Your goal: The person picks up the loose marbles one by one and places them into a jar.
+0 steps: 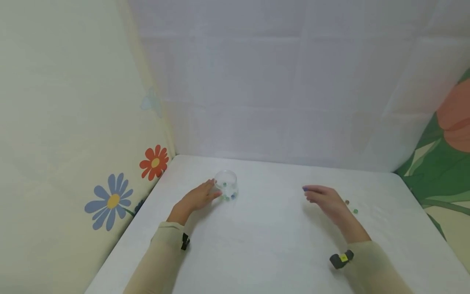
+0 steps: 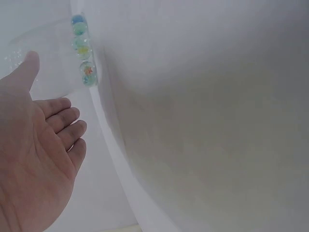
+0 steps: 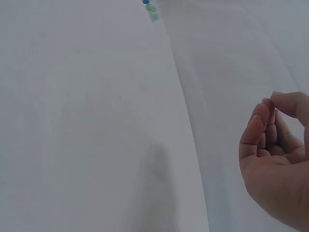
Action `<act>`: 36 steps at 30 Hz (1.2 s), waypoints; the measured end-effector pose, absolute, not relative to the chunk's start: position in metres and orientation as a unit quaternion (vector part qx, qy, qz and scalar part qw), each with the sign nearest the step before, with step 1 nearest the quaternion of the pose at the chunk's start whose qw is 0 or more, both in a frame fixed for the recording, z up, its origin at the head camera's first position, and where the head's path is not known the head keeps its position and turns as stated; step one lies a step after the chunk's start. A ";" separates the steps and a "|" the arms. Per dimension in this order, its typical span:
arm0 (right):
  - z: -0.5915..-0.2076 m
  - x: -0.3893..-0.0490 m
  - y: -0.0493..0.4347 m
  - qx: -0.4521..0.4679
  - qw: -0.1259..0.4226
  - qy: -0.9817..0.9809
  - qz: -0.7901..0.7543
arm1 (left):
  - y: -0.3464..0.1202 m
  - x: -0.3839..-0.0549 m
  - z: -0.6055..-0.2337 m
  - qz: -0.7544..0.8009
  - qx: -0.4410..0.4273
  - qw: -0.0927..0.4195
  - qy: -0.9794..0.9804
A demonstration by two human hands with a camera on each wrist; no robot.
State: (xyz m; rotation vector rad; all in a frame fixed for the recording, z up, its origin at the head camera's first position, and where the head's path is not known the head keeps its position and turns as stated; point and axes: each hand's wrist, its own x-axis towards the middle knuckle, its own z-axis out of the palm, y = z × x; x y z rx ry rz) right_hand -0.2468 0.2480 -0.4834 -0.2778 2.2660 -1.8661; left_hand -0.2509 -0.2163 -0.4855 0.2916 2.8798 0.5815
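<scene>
A clear cup (image 1: pixel 230 179) stands on the table with several green and blue glass marbles (image 2: pixel 83 50) at its bottom. My left hand (image 1: pixel 200 196) rests against the cup's left side, its thumb and fingers spread loosely rather than wrapped round it. In the left wrist view, the thumb overlaps the cup wall. My right hand (image 1: pixel 324 199) is raised over the right half of the table, pinching a blue-purple marble (image 1: pixel 305 188) between thumb and fingertips. The right wrist view shows the pinching fingers (image 3: pixel 255 128) but hides that marble.
On the white table (image 1: pixel 264 245), a brown marble (image 1: pixel 346 202) and a green marble (image 1: pixel 355 211) lie just right of my right hand. A white cloth (image 1: pixel 264 81) hangs behind the table's far edge, with flower-printed cloth (image 1: pixel 110 200) on both sides.
</scene>
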 end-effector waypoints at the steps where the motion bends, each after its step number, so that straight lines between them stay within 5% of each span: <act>1: -0.483 -0.248 0.244 -0.091 0.099 0.768 -0.626 | -0.217 -0.251 -0.486 0.197 0.098 0.095 0.971; 36: -0.469 -0.271 0.128 -0.153 0.150 0.753 -0.622 | -0.217 -0.250 -0.483 0.203 0.096 0.102 0.969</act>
